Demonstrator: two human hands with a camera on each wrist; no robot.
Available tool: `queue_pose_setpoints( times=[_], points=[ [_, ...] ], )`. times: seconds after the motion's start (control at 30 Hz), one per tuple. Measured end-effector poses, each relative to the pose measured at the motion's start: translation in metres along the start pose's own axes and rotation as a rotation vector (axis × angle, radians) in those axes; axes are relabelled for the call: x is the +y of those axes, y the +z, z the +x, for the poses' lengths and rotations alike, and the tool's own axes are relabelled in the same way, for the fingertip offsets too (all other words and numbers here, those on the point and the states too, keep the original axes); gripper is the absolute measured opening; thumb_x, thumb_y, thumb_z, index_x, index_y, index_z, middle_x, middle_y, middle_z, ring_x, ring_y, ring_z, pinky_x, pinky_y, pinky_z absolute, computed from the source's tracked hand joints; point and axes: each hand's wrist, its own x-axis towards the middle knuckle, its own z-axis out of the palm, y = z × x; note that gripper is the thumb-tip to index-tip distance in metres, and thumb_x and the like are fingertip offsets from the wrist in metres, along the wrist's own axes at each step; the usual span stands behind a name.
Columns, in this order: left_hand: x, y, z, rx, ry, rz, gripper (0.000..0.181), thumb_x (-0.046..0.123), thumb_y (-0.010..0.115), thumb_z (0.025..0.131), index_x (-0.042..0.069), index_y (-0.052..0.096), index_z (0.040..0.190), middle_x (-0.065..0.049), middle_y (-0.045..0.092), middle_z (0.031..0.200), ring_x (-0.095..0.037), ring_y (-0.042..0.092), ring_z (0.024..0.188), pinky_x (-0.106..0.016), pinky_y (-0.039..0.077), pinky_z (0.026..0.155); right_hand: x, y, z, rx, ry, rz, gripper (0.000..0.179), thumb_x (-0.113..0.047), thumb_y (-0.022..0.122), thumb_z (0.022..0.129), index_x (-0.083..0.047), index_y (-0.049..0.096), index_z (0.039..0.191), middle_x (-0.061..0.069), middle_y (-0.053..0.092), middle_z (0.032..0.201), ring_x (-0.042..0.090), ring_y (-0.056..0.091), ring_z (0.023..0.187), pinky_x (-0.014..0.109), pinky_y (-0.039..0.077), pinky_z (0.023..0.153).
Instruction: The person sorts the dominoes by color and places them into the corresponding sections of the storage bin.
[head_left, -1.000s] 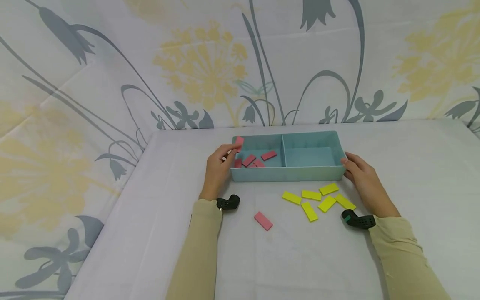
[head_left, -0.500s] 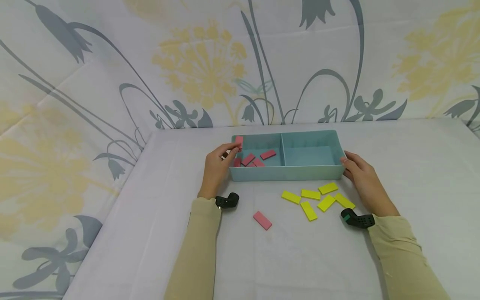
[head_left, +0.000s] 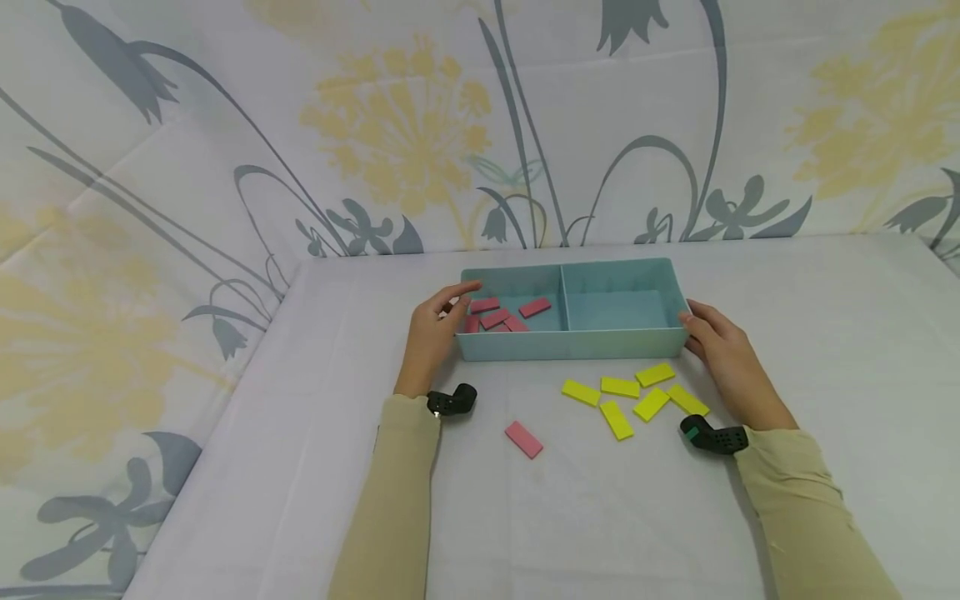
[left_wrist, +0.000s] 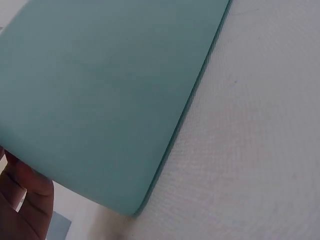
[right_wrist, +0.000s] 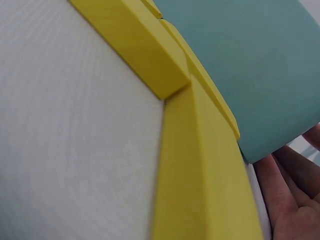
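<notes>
A pale teal box [head_left: 570,346] with a divider stands on the white cloth. Several pink tiles [head_left: 536,307] lie in its left compartment, while no tile shows in the right one. My left hand [head_left: 427,337] is at the box's left end, index finger reaching over the rim and thumb apart from it, with nothing between them. At the opposite end my right hand [head_left: 726,358] grips the box, thumb on the rim and fingers against the end wall. In the right wrist view its fingers [right_wrist: 280,195] show beside the box corner.
In front of the box several yellow tiles [head_left: 617,420] lie loosely grouped near the right hand. One pink tile [head_left: 523,439] is on the cloth nearer the body. A flower-patterned cloth [head_left: 405,125] hangs behind and to the left.
My left hand has let go of a pink tile, which stood upright between its fingers and now lies in the left compartment. The right hand has kept its hold.
</notes>
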Motion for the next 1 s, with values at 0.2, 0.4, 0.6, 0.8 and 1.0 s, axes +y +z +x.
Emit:
queue_pose_setpoints(
  times=[0.2,0.4,0.6,0.8,1.0],
  points=[
    [0.015,-0.004,-0.004,-0.011,0.004,-0.106,0.025,0.021,0.050,0.091,0.024,0.063,0.113,-0.007,0.060,0.107,-0.018,0.041,0.067,-0.026,0.030,0.046,-0.001,0.001,0.000,0.002,-0.004,0.003,0.075,-0.054,0.034,0.089,-0.008,0.011,0.144,0.010,0.013,0.147,0.024,0.029,0.128,0.036,0.028,0.100],
    [0.017,-0.007,-0.011,-0.069,0.030,-0.289,0.028,0.015,0.047,0.093,0.009,0.059,0.118,0.003,0.054,0.123,-0.016,0.043,0.072,-0.027,0.034,0.058,0.003,-0.001,0.000,-0.003,0.011,0.021,0.076,-0.055,0.035,0.088,-0.009,0.011,0.144,0.010,0.012,0.147,0.024,0.028,0.128,0.035,0.028,0.100],
    [0.001,-0.002,-0.009,-0.064,-0.033,-0.609,0.030,0.021,0.049,0.092,0.008,0.059,0.117,0.000,0.053,0.125,-0.012,0.047,0.081,-0.030,0.039,0.072,0.004,-0.003,0.000,-0.003,0.004,0.011,0.076,-0.054,0.035,0.089,-0.009,0.010,0.144,0.010,0.012,0.147,0.024,0.029,0.128,0.035,0.028,0.100],
    [-0.013,-0.005,-0.007,0.101,-0.137,-0.974,0.024,0.029,0.055,0.088,0.006,0.058,0.094,-0.008,0.054,0.096,-0.017,0.046,0.073,-0.027,0.035,0.061,0.001,-0.002,-0.001,-0.023,0.009,0.014,0.076,-0.054,0.035,0.089,-0.009,0.009,0.144,0.010,0.012,0.147,0.025,0.030,0.128,0.038,0.026,0.101],
    [-0.018,-0.013,-0.009,0.157,-0.160,-1.141,0.021,0.030,0.050,0.090,0.010,0.055,0.085,-0.003,0.049,0.082,-0.016,0.045,0.068,-0.025,0.036,0.058,0.000,-0.001,0.000,-0.026,0.000,0.026,0.078,-0.056,0.035,0.088,-0.007,0.010,0.144,0.011,0.014,0.146,0.024,0.030,0.127,0.037,0.027,0.101]
  ],
)
